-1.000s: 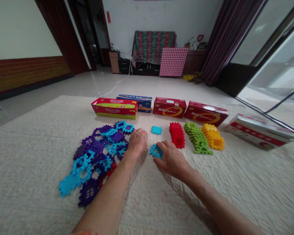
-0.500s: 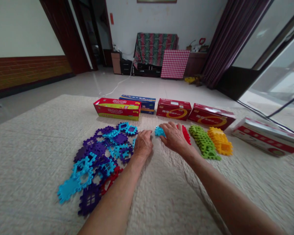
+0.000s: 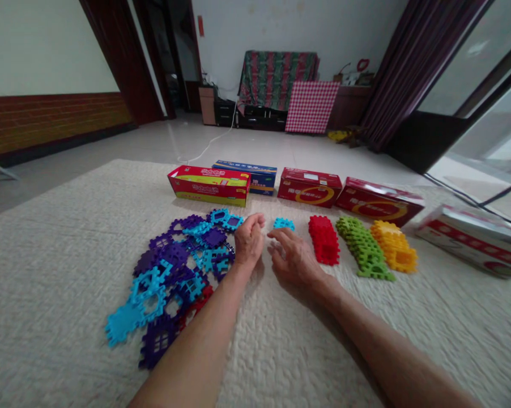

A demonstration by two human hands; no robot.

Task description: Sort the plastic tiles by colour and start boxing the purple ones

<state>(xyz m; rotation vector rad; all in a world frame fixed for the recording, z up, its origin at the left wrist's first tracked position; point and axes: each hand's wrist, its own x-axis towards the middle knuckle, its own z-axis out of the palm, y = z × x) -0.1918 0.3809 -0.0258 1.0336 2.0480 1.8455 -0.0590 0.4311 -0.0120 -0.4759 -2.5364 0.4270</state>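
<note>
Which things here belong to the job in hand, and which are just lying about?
Seem to belong:
- mixed pile
- blue tiles
- red stack
- green row
- yellow row

Probably just lying about:
- boxes
- checked cloth
- patterned cloth

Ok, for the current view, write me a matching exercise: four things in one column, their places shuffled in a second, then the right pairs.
Things
1. red stack
2. blue box
3. pile of purple and light-blue pieces
4. yellow stack

Places
A. partly hidden behind the red-and-yellow box
B. just right of the green row
C. left of the left hand
D. between the separate light-blue piece and the green row

Pairs: 1-D, 2-A, 3-C, 4-B
</note>
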